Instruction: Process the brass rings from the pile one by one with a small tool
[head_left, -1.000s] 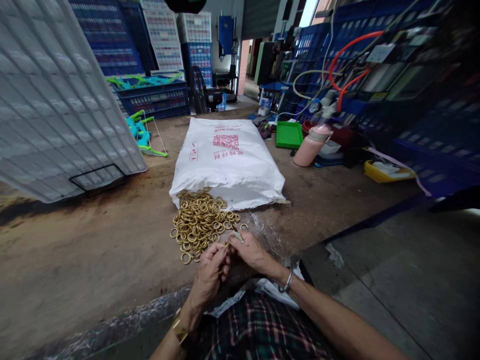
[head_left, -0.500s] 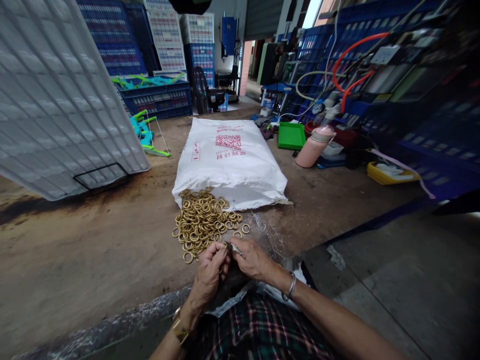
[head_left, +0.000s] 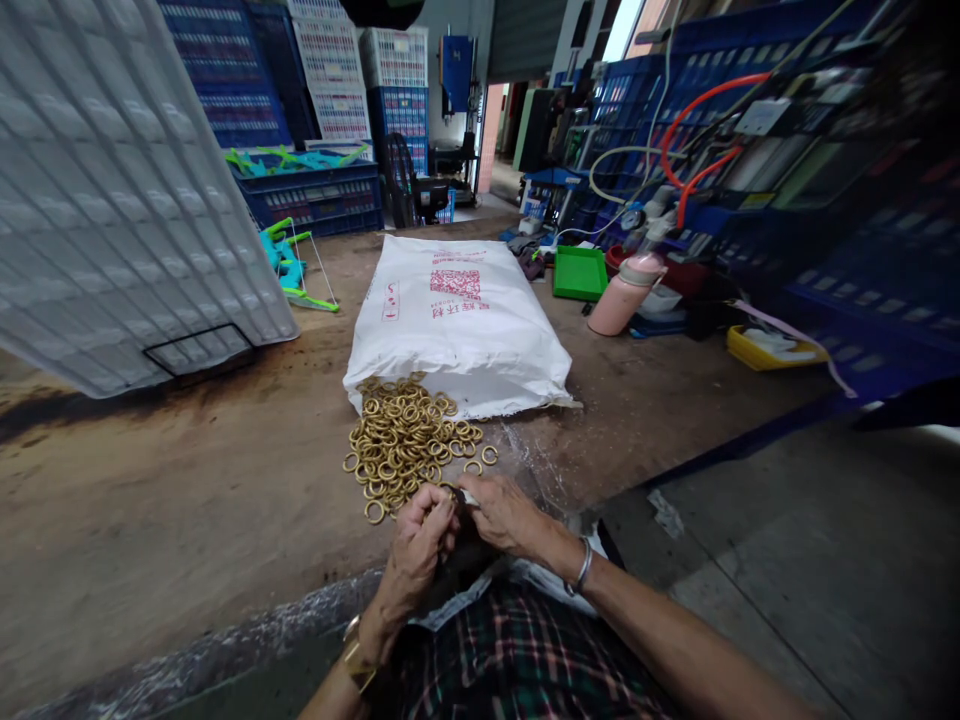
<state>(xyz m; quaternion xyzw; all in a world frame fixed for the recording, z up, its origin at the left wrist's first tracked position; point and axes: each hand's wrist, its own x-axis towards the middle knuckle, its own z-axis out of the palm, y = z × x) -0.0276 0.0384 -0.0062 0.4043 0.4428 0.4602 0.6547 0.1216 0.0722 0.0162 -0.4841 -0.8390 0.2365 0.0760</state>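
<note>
Brass-coloured rings (head_left: 401, 435) lie in a heap at the mouth of a white sack (head_left: 457, 325) with red print. Just below the heap, my left hand (head_left: 424, 530) is closed in a pinch, a watch on its wrist. Against its fingertips rests my right hand (head_left: 501, 512), closed around a small pale object with a dark part near its tip, too small to name. What the left fingers pinch is mostly hidden. Both hands are over the front edge of the brown table (head_left: 225, 500). Two loose rings (head_left: 481, 461) sit just above my right hand.
On the left leans a large translucent ribbed container (head_left: 142, 200). Green and blue plastic pieces (head_left: 289, 265) lie behind it. To the right are a green tray (head_left: 580, 273), a pink bottle (head_left: 625, 297), a yellow tray (head_left: 772, 348) and a machine with orange hoses (head_left: 679, 180).
The view has shifted slightly. My hands stay together in nearly the same place, with only small finger movements.
</note>
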